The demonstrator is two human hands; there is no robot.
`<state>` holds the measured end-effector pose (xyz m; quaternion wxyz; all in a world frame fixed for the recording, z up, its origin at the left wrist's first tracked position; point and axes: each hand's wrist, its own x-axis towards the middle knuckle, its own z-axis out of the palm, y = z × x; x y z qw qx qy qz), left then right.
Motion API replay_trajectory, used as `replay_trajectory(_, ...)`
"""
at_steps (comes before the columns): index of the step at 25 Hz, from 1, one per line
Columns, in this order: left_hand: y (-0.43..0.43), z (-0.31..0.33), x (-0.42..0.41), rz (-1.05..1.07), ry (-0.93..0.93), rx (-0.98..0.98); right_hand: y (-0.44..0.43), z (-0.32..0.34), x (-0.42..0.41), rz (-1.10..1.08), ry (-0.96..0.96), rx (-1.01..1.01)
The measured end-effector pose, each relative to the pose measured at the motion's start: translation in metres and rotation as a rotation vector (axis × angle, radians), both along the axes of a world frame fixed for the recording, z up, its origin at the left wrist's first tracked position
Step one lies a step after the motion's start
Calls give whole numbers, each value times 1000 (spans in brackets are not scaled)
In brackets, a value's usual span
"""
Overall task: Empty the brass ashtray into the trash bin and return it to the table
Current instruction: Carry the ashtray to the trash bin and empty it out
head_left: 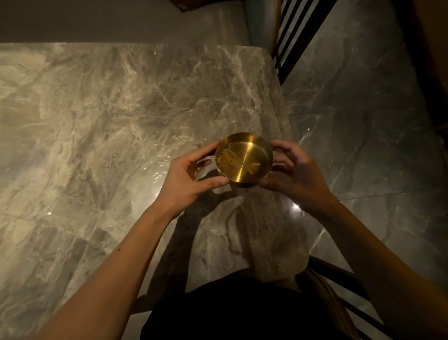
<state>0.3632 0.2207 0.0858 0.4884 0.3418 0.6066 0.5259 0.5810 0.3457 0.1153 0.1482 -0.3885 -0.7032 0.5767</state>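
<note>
The round brass ashtray (244, 160) is held just above the right part of the grey marble table (88, 139), with a little ash along its inner left wall. My left hand (190, 179) grips its left side with thumb and fingers. My right hand (292, 174) cups its right side, fingertips under the rim. The ashtray tilts slightly towards me. No trash bin is in view.
The table's right edge runs close to the ashtray, with polished marble floor (370, 143) beyond it. A dark slatted chair back (296, 30) stands at the far right corner. Another chair frame (336, 288) sits by my right side.
</note>
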Motion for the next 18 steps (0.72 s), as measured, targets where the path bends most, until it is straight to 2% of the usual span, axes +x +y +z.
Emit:
replay_trajectory(3, 17, -5, 27, -58, 20, -43, 18, -11, 22, 23, -14, 79)
replay_trajectory(6, 50, -15, 72, -52, 10, -91, 49, -27, 59, 15, 3, 61)
replay_trajectory(12, 134, -50, 177, 123, -90, -217, 137, -75, 154, 44, -19, -110)
replay_trajectory(18, 209, -85, 264, 49, -97, -355, 196, -121, 239, -84, -74, -205)
